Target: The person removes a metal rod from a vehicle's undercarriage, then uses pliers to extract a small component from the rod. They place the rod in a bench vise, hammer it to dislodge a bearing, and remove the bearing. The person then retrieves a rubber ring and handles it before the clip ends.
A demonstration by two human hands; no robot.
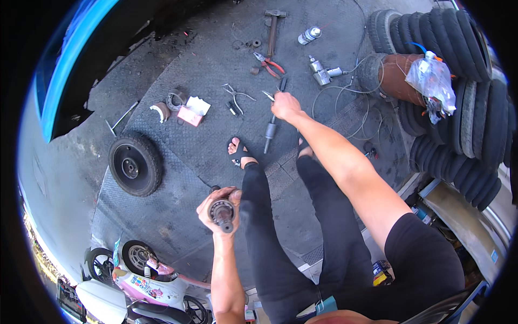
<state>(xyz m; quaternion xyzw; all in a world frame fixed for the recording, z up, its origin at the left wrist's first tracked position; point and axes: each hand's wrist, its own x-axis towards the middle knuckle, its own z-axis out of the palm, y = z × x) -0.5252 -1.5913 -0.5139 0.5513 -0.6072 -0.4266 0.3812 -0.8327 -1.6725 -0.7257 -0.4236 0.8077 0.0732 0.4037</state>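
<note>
At lower left, my left hand (233, 195) is closed around a greasy metal shaft with a ball bearing (222, 211) on it, its narrow end pointing toward me. My right arm reaches forward, and my right hand (286, 106) is closed over the floor mat. From its left side sticks a slim pointed metal tip (268, 95); the rest of that tool is hidden in the fist. Under or beside this hand lies a rod tool with a sliding grey weight (271, 131) and a black handle (283, 83). Grey-handled pliers (236, 97) lie to its left.
Red-handled pliers (268, 64), a hammer (273, 35), a spray can (309, 35) and an air impact wrench (322, 71) with its hose lie ahead. Brake shoes (160, 112), a pink box (190, 115) and a wheel (135, 164) are left. Stacked tyres (469, 116) stand right; a scooter (143, 286) is lower left.
</note>
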